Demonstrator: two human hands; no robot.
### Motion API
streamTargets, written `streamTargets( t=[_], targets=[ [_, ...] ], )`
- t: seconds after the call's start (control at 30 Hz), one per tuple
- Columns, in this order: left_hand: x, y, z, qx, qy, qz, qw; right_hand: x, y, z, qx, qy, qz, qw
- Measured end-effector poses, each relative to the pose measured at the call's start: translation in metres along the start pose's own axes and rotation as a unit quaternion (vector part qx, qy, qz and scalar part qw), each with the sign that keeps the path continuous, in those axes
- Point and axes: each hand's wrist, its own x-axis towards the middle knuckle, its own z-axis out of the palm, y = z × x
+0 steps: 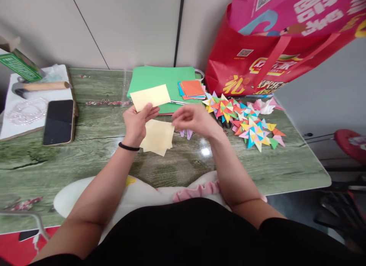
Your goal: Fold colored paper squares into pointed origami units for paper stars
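Note:
My left hand (139, 121) pinches a pale yellow sheet of paper (151, 96), which looks folded into a rectangle, by its lower edge. Apart from it, to the right, hangs my right hand (191, 119) with its fingers curled loosely; nothing shows in them. Below both hands lies a fanned pile of pale yellow square papers (158, 138). Two small lilac paper pieces (186, 134) stick out just beneath my right hand. Behind the hands is a stack of green sheets (168, 75), with a small stack of coloured squares (193, 89) and part of a pair of scissors (180, 102) on it.
Several many-coloured folded paper stars (254, 132) lie at the right, before a large red gift bag (246, 63). At the left are a phone (58, 122), a hammer (42, 86), clear beads (28, 111) and a green box (23, 63). A white cushion (74, 193) rests at the table's front edge.

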Motion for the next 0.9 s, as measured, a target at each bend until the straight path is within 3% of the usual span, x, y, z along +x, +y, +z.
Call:
streamTargets(
  t=[0.03, 0.07, 0.1, 0.13, 0.23, 0.33, 0.57, 0.77, 0.9],
  targets=[
    [0.0, -0.002, 0.0, -0.002, 0.002, -0.014, 1.0, -0.008, -0.014, 0.009, 0.011, -0.149, -0.031, 0.988],
    [0.0, -0.003, 0.0, -0.004, 0.001, -0.028, 1.0, -0.017, -0.028, 0.021, 0.011, -0.275, -0.066, 0.959],
    [-0.001, -0.004, 0.0, -0.004, -0.002, -0.039, 0.999, -0.026, -0.04, 0.034, 0.009, -0.361, -0.101, 0.927],
    [-0.002, -0.005, 0.001, -0.002, -0.01, -0.048, 0.999, -0.034, -0.05, 0.048, 0.005, -0.403, -0.142, 0.904],
    [-0.007, -0.006, 0.005, 0.012, -0.041, -0.057, 0.997, -0.05, -0.063, 0.084, -0.012, -0.45, -0.232, 0.862],
    [-0.011, -0.004, 0.007, 0.025, -0.048, -0.06, 0.997, -0.055, -0.061, 0.097, -0.075, -0.439, -0.249, 0.86],
    [-0.013, 0.0, 0.009, 0.025, -0.038, -0.068, 0.997, -0.06, -0.076, 0.089, -0.298, -0.374, -0.289, 0.83],
    [-0.014, 0.001, 0.011, 0.04, -0.046, -0.067, 0.996, -0.059, -0.079, 0.085, -0.302, -0.269, -0.287, 0.868],
    [-0.015, 0.001, 0.012, 0.045, -0.053, -0.078, 0.995, -0.056, -0.067, 0.089, -0.248, -0.287, -0.289, 0.879]
  ],
)
